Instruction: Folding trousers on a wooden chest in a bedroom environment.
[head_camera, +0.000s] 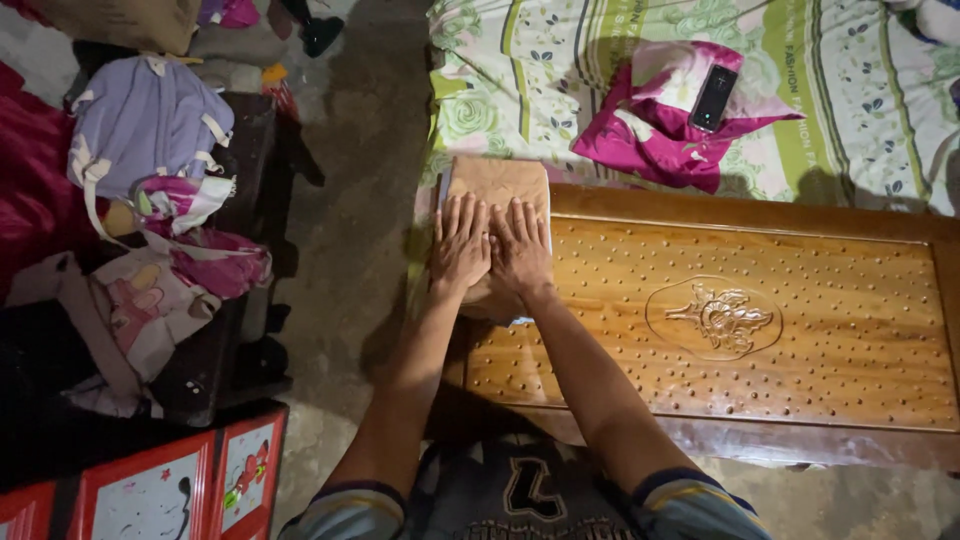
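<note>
Dim room, one warm light from near the head camera. Carved wooden footboard (760, 320) and forearms brightly lit, faint sheen on the wood. Floor (350, 240) and left edge fall into deep shadow. Focus fairly sharp centrally; slight wide-angle stretch toward the corners.

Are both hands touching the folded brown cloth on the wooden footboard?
Touching. The head view shows the left hand and right hand lying flat, palms down, on the folded brown cloth, with no gap visible.
</note>
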